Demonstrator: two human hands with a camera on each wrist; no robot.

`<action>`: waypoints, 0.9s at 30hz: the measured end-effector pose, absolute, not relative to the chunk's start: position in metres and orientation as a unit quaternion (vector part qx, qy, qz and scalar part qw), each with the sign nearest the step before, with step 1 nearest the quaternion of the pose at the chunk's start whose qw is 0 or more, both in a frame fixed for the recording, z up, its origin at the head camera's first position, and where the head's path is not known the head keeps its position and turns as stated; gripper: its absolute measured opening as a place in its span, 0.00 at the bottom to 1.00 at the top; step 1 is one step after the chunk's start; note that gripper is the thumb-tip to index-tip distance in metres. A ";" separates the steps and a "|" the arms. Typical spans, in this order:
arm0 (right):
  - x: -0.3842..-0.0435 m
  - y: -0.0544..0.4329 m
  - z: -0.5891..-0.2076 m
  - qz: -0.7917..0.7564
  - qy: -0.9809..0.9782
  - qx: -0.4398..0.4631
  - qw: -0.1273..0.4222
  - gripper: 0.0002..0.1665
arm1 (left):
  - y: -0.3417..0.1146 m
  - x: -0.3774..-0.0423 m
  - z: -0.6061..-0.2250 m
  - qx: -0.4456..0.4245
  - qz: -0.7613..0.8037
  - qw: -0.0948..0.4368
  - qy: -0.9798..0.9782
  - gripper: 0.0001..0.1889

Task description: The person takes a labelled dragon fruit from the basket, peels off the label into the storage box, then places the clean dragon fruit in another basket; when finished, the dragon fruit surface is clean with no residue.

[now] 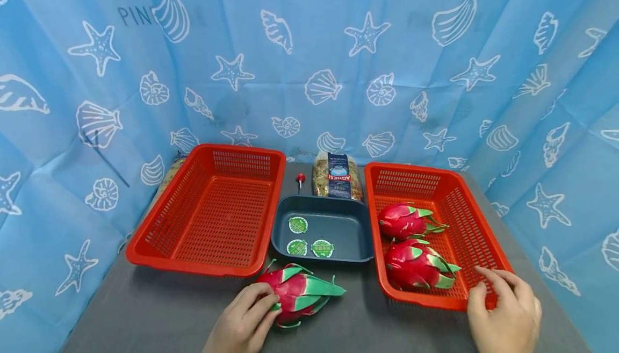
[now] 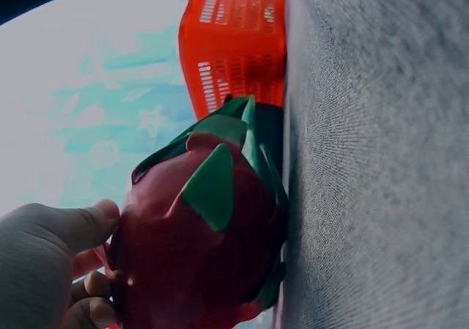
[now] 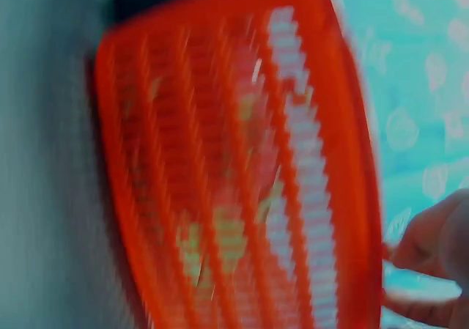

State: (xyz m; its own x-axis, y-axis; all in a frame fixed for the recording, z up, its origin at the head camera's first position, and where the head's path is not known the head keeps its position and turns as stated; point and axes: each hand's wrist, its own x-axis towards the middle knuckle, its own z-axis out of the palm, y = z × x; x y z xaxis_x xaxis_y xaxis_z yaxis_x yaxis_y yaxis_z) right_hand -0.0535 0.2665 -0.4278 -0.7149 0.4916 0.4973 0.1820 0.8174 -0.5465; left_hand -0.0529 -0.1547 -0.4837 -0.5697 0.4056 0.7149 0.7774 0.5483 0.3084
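A red dragon fruit point(image 1: 295, 291) with green scale tips lies on the grey table in front of the dark blue dish. My left hand point(image 1: 246, 315) holds its left end between thumb and curled fingers. In the left wrist view, the thumb and fingertips touch the side of that dragon fruit point(image 2: 198, 226). Over the front right corner of the right red basket point(image 1: 476, 202) is my right hand point(image 1: 508, 310), with loosely bent fingers and nothing held. Two more dragon fruits, one farther back point(image 1: 406, 221) and one nearer point(image 1: 418, 267), lie inside that basket.
Another red basket point(image 1: 227, 224) stands on the left. Between the baskets is a dark blue dish point(image 1: 338, 229) with several green stickers in it. Behind it are an Agnesi pasta bag point(image 1: 338, 175) and a red lollipop point(image 1: 300, 178). A blue shell-print curtain point(image 1: 300, 47) hangs behind.
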 end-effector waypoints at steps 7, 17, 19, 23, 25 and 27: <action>-0.060 0.310 -0.441 0.261 -0.907 -0.326 0.053 0.41 | -0.153 -0.053 -0.483 -0.364 -0.368 0.283 -0.807 0.12; -0.059 0.310 -0.446 0.295 -0.892 -0.327 0.099 0.34 | -0.157 -0.058 -0.443 -0.387 -0.468 0.276 -0.745 0.08; -0.058 0.309 -0.445 0.295 -0.892 -0.327 0.103 0.33 | -0.161 -0.061 -0.427 -0.383 -0.473 0.279 -0.742 0.08; -0.058 0.306 -0.447 0.296 -0.891 -0.324 0.117 0.30 | -0.168 -0.073 -0.390 -0.381 -0.474 0.280 -0.743 0.09; -0.059 0.305 -0.448 0.297 -0.891 -0.320 0.127 0.29 | -0.168 -0.082 -0.369 -0.374 -0.468 0.265 -0.756 0.08; -0.059 0.303 -0.450 0.298 -0.889 -0.319 0.136 0.28 | -0.165 -0.094 -0.349 -0.370 -0.459 0.249 -0.768 0.09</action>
